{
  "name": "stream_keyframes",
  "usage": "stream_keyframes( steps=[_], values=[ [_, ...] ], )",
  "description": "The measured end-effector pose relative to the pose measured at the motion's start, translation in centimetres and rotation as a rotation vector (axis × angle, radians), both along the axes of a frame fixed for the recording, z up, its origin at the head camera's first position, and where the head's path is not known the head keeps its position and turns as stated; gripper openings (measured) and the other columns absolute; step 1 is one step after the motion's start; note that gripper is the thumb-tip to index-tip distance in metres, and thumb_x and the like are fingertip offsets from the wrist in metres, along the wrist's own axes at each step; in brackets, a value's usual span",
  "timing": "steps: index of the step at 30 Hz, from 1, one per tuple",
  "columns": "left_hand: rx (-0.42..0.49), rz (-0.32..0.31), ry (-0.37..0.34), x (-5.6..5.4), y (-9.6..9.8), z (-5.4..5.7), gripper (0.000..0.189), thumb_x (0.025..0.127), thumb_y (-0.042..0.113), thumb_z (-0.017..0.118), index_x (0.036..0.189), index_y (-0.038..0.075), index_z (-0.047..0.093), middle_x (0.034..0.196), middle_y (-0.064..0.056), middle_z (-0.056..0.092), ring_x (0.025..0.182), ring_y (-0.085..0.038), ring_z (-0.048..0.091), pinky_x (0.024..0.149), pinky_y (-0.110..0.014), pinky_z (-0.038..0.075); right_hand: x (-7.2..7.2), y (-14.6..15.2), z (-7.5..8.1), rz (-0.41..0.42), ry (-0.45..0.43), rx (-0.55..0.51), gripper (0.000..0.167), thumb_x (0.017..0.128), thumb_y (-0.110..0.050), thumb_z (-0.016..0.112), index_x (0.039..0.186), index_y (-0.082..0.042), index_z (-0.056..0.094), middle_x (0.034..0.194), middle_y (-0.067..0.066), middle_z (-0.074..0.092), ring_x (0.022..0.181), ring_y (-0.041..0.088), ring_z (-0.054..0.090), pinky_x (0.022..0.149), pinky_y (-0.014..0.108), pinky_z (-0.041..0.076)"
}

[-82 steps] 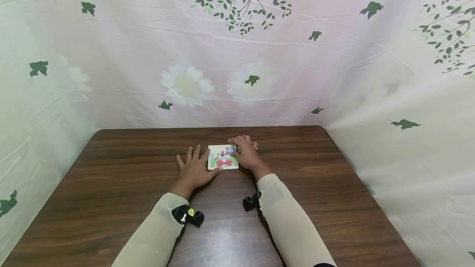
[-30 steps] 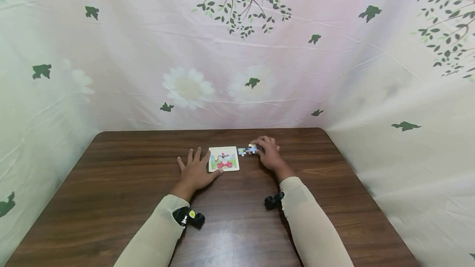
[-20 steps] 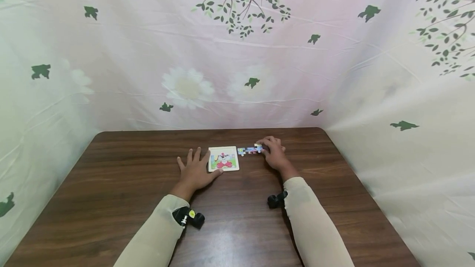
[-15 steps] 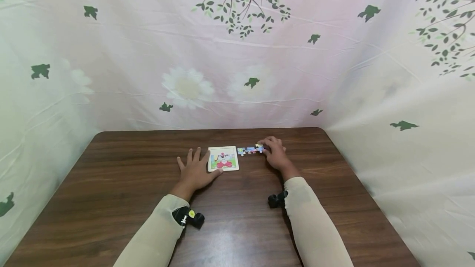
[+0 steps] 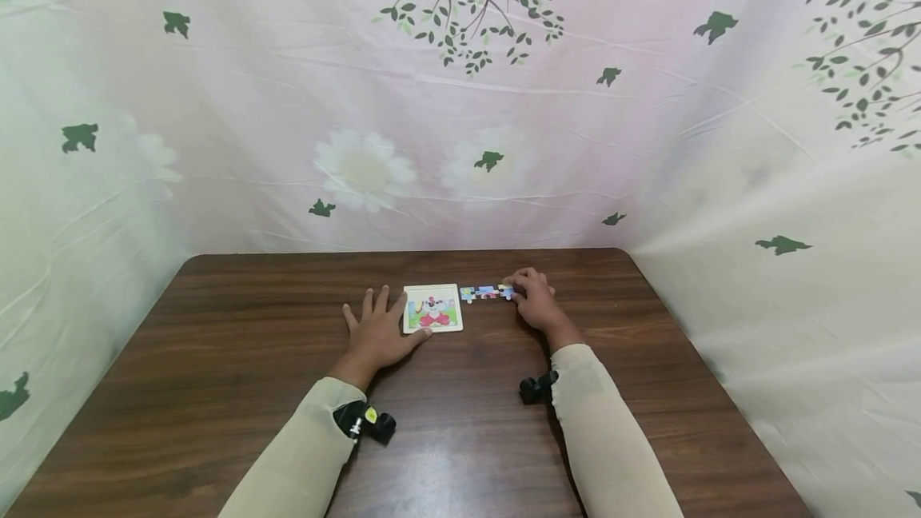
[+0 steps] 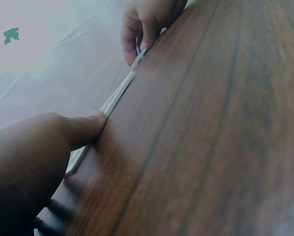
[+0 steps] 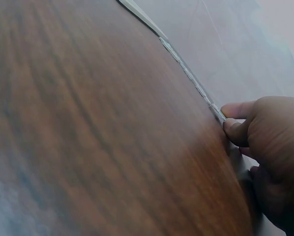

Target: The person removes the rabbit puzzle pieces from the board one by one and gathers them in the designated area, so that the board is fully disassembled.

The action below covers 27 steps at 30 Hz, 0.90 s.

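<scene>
A small white-framed picture puzzle board (image 5: 434,288) with a pink and white cartoon animal lies near the table's far side. My left hand (image 5: 376,338) is spread flat at its left, the thumb on the near edge and the index finger by the left edge. From the board's right side runs a short row of blue jigsaw pieces (image 5: 487,292). At the row's right end my right hand (image 5: 536,302) pinches a jigsaw piece (image 5: 506,292) between thumb and index finger. The right wrist view shows this piece (image 7: 217,112) low at the table, in line with the row (image 7: 186,71).
The brown wooden table (image 5: 432,438) has rounded far corners. Behind it and along the sides hangs a pale cloth (image 5: 403,126) printed with leaves, birds and flowers. Black wrist cameras sit on both sleeves.
My right hand has moved right from the board's right edge, and blue jigsaw pieces now show in a row there. Lately its pinched piece shifted slightly right and toward me. My left hand stayed put.
</scene>
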State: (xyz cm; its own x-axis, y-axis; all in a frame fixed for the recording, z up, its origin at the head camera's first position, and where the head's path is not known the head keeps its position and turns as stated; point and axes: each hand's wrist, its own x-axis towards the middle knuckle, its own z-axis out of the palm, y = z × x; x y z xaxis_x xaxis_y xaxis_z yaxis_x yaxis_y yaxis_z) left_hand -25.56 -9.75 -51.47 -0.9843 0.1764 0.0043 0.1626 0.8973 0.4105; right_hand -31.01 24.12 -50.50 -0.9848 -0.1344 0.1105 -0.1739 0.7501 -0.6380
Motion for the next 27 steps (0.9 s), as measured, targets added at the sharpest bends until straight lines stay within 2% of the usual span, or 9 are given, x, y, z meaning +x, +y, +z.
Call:
stream_keyframes(
  steps=[9,15,22,27],
  values=[
    [-0.003,0.004,0.0,-0.15,-0.03,-0.07,0.097,0.097,0.073,0.063,0.172,0.016,0.038,0.182,-0.023,0.021,0.17,-0.053,0.008,0.126,-0.086,-0.004,-0.03,0.08,0.15,0.023,-0.022,0.037,0.036,0.109,0.0,0.057,0.143,-0.002,0.07,0.151,0.019,0.053,0.15,0.044,0.038,0.124,0.067,0.021],
    [0.002,0.0,0.001,-0.13,-0.02,-0.07,0.097,0.097,0.074,0.063,0.172,0.017,0.038,0.182,-0.023,0.021,0.17,-0.053,0.009,0.125,-0.086,-0.004,-0.1,0.31,-0.01,0.024,-0.025,-0.002,0.036,0.11,-0.002,0.055,0.142,-0.001,0.071,0.151,0.019,0.054,0.151,0.045,0.037,0.125,0.069,0.018],
    [0.0,0.003,0.001,-0.09,-0.03,-0.11,0.098,0.097,0.074,0.063,0.172,0.017,0.037,0.182,-0.022,0.021,0.17,-0.052,0.009,0.126,-0.086,-0.003,-0.1,0.3,-0.11,0.031,-0.013,-0.007,0.035,0.11,-0.016,0.064,0.142,-0.003,0.071,0.151,0.019,0.055,0.15,0.044,0.038,0.125,0.071,0.017],
    [0.001,0.002,0.004,-0.18,-0.04,-0.09,0.098,0.097,0.073,0.063,0.173,0.017,0.035,0.182,-0.023,0.021,0.17,-0.052,0.01,0.126,-0.086,-0.003,-0.03,0.24,-0.01,0.032,-0.006,-0.011,0.035,0.109,-0.018,0.068,0.141,-0.004,0.072,0.149,0.019,0.055,0.149,0.044,0.039,0.126,0.073,0.015]
  ],
)
